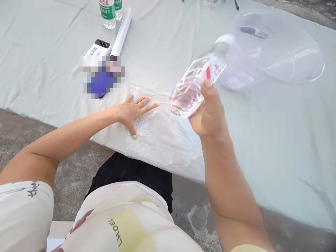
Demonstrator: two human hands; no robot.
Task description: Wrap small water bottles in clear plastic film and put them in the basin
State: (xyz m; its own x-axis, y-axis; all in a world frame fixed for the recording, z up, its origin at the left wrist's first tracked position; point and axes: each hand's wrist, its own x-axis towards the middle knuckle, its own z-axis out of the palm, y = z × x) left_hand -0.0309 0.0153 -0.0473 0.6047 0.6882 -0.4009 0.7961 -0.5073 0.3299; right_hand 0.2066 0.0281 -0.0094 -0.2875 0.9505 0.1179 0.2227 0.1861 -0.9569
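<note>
My left hand (136,110) lies flat with fingers spread on a clear, wrinkled plastic sheet (162,140) near the front edge of the table. In my right hand (210,115) is a clear plastic bottle (191,84) with a red and white label, held up above the cloth and tilted, its neck toward the far right. Pinkish tones show through its lower part. The bottle's top is blurred, so I cannot tell whether a cap is on it.
A pale cloth (275,140) covers the table. A clear plastic basin-like piece (294,45) stands at the far right. Toward the back left are a green-labelled water bottle (107,14) with another behind it, a white roll (122,31), a white box (98,49) and a blurred-out blue item (101,82).
</note>
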